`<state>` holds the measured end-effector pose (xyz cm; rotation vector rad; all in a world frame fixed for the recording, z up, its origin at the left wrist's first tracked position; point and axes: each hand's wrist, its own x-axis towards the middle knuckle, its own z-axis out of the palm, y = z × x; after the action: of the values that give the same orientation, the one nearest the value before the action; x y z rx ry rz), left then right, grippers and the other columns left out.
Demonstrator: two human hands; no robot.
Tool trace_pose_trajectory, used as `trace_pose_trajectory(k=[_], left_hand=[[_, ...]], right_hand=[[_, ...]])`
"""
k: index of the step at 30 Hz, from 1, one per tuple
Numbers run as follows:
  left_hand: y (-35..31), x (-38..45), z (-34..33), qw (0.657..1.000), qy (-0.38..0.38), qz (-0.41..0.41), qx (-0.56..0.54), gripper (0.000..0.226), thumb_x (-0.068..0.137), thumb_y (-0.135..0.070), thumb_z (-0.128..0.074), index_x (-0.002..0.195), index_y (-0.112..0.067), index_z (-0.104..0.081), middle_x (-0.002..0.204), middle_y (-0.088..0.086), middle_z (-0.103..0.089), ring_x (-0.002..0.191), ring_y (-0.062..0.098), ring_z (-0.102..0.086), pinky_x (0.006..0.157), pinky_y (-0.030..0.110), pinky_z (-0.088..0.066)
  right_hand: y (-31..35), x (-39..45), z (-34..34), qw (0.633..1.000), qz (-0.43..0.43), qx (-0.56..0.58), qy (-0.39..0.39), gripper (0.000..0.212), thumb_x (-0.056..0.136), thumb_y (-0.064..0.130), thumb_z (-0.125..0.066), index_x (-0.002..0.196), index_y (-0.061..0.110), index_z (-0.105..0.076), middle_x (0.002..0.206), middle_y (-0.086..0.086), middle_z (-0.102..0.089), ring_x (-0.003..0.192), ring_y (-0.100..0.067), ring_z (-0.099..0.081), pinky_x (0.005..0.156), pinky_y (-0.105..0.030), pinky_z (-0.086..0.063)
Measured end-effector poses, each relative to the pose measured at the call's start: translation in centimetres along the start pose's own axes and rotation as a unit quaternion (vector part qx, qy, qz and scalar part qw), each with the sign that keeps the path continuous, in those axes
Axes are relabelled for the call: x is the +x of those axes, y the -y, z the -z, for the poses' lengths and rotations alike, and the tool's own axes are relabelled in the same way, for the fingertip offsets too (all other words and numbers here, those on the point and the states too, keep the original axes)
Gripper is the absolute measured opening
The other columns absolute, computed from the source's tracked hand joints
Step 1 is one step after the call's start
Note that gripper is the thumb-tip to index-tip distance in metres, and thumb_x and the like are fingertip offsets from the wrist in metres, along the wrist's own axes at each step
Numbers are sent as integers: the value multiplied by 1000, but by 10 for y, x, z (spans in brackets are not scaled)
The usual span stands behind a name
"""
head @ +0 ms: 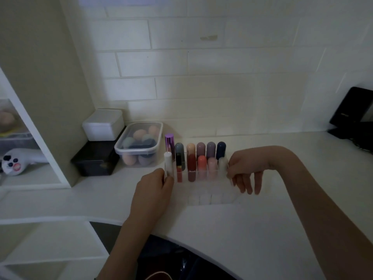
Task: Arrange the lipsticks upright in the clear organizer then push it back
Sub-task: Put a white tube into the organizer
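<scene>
A clear organizer [214, 196] stands on the white counter [252, 229]. Several lipsticks stand upright in its two back rows, among them a dark blue one [221, 148] and a purple metallic one [169, 142]; the front cells hold nothing. My left hand [153, 194] is at the organizer's left end, fingers closed on a white lipstick [168, 165] held upright there. My right hand [245, 171] pinches the organizer's right wall between thumb and fingers, the other fingers hanging loose.
A clear lidded tub of makeup sponges [139, 145] sits just left of the organizer, beside a white box [103, 126] stacked on a black box [94, 160]. The tiled wall [201, 77] is close behind. A black stand [353, 114] is at the far right.
</scene>
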<state>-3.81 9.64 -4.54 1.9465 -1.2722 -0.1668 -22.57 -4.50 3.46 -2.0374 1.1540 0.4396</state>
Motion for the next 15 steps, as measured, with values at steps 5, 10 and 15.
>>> trace_pose_trajectory(k=[5,10,15], left_hand=[[-12,36,-17,1000,16,-9,15,38,95,-23,-40,58,-18,-35,59,-2,-42,57,15,-42,50,24,-28],[-19,87,-40,999,10,11,49,27,97,-20,-37,92,-3,-57,93,13,-61,86,27,-57,70,30,-39],[-19,110,-52,997,-30,60,40,24,96,-10,-36,101,3,-56,106,21,-63,100,35,-60,81,37,-46]], right_hand=[[-11,19,3,987,11,63,-145,31,92,16,-41,76,-5,-57,65,-19,-64,47,-27,-61,43,-31,-54],[-18,57,11,949,43,137,-280,36,96,18,-42,66,0,-50,57,-17,-60,36,-22,-58,35,-26,-49],[-11,89,19,924,69,158,-342,29,95,16,-45,67,8,-45,60,-17,-59,41,-24,-58,38,-29,-52]])
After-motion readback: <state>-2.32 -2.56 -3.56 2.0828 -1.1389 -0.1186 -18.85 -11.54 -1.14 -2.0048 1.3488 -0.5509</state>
